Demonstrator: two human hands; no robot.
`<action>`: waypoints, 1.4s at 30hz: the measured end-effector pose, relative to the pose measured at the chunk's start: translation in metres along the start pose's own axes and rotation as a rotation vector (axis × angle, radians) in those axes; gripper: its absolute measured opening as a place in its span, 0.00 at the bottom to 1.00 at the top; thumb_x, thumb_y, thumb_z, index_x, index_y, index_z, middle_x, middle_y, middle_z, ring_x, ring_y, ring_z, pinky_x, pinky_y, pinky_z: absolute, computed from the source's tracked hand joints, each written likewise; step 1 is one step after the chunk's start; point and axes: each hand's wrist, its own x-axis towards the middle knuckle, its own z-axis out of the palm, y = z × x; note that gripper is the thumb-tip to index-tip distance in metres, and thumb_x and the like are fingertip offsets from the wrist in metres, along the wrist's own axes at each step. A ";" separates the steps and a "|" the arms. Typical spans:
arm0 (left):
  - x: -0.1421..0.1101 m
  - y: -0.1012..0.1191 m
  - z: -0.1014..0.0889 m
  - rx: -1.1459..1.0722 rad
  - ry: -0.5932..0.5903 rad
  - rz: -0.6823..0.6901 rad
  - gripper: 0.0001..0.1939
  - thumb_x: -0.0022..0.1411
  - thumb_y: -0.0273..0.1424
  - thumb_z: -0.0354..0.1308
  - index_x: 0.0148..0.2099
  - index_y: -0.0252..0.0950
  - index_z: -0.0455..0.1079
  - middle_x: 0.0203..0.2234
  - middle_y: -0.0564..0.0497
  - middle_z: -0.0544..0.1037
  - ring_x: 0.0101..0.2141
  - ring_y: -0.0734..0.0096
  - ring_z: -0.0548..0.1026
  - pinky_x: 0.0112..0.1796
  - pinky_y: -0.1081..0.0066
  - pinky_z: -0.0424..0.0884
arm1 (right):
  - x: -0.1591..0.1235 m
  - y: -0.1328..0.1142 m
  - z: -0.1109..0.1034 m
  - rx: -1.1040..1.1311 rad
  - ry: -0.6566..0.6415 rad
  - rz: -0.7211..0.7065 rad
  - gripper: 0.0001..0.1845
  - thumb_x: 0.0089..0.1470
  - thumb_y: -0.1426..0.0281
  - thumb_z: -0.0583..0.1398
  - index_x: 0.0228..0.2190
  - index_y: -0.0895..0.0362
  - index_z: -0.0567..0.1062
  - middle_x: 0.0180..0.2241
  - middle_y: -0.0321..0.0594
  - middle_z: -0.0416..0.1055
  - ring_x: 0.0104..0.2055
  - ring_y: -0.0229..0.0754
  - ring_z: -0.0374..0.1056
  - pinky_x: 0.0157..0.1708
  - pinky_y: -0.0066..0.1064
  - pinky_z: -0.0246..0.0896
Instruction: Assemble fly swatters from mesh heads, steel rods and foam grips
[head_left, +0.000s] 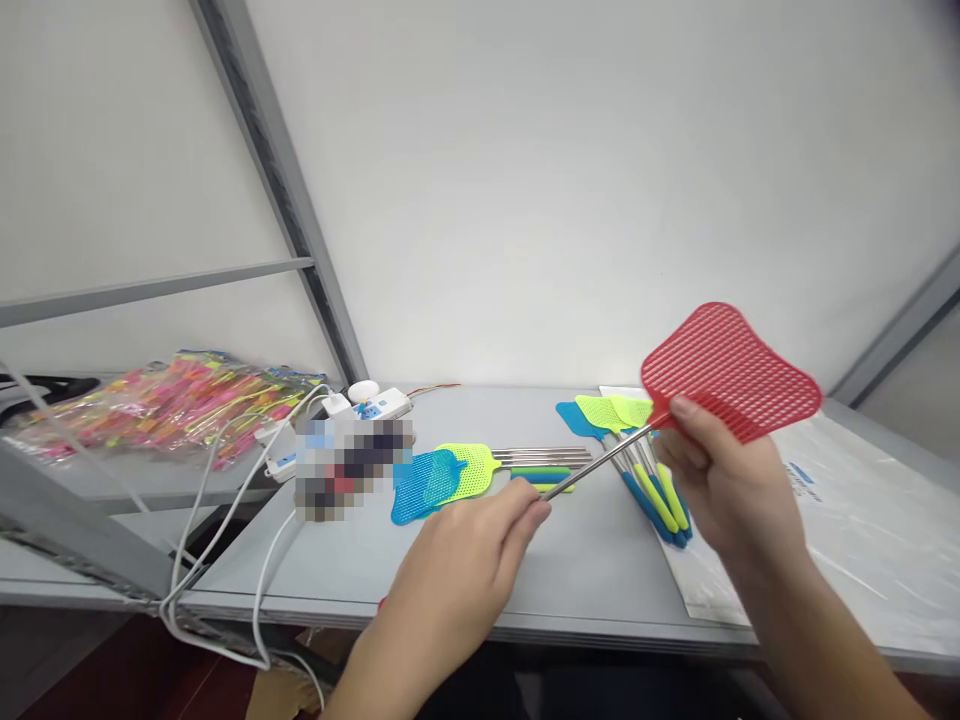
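Observation:
My right hand (pixel 724 480) is closed on the neck of a red fly swatter (pixel 731 370), just below its mesh head, and holds it above the grey table (pixel 465 570). The swatter's thin metal rod (pixel 600 462) slants down to the left. My left hand (pixel 469 565) pinches the rod's lower end with its fingertips. Behind the hands, blue and yellow-green swatters (pixel 442 480) lie flat on the table. Several more swatters (pixel 637 450) with blue and yellow handles lie under my right hand.
A clear plastic bag (pixel 862 520) lies at the table's right. A pile of bright packaged items (pixel 165 405) sits at the left on a lower shelf. A white power strip (pixel 379 405) with white cables (pixel 225 500) lies near the grey metal frame (pixel 285 190).

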 end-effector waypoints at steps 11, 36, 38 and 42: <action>-0.003 -0.002 -0.006 -0.083 -0.025 0.009 0.15 0.73 0.40 0.41 0.40 0.44 0.66 0.31 0.57 0.75 0.32 0.68 0.71 0.32 0.70 0.56 | -0.016 0.016 0.013 0.087 -0.096 0.181 0.12 0.58 0.60 0.62 0.30 0.56 0.72 0.17 0.26 0.49 0.19 0.30 0.45 0.19 0.27 0.40; -0.002 -0.027 -0.023 -0.185 -0.158 -0.041 0.19 0.72 0.45 0.42 0.36 0.42 0.67 0.29 0.59 0.73 0.31 0.72 0.69 0.32 0.71 0.57 | -0.016 0.023 0.009 0.066 -0.080 0.223 0.16 0.58 0.55 0.60 0.32 0.55 0.75 0.16 0.28 0.53 0.19 0.31 0.48 0.20 0.26 0.43; -0.001 -0.025 -0.020 -0.192 -0.158 -0.037 0.19 0.72 0.45 0.42 0.35 0.42 0.67 0.28 0.58 0.73 0.31 0.72 0.69 0.31 0.71 0.57 | -0.026 0.030 0.016 0.033 -0.153 0.262 0.19 0.59 0.53 0.58 0.31 0.56 0.74 0.16 0.30 0.54 0.20 0.31 0.49 0.20 0.27 0.41; -0.004 -0.034 -0.030 -0.225 -0.205 -0.050 0.19 0.70 0.45 0.44 0.35 0.40 0.68 0.28 0.56 0.73 0.31 0.71 0.70 0.32 0.72 0.59 | -0.018 0.021 0.003 0.022 -0.087 0.196 0.17 0.58 0.55 0.61 0.31 0.57 0.74 0.16 0.28 0.50 0.20 0.32 0.46 0.20 0.27 0.40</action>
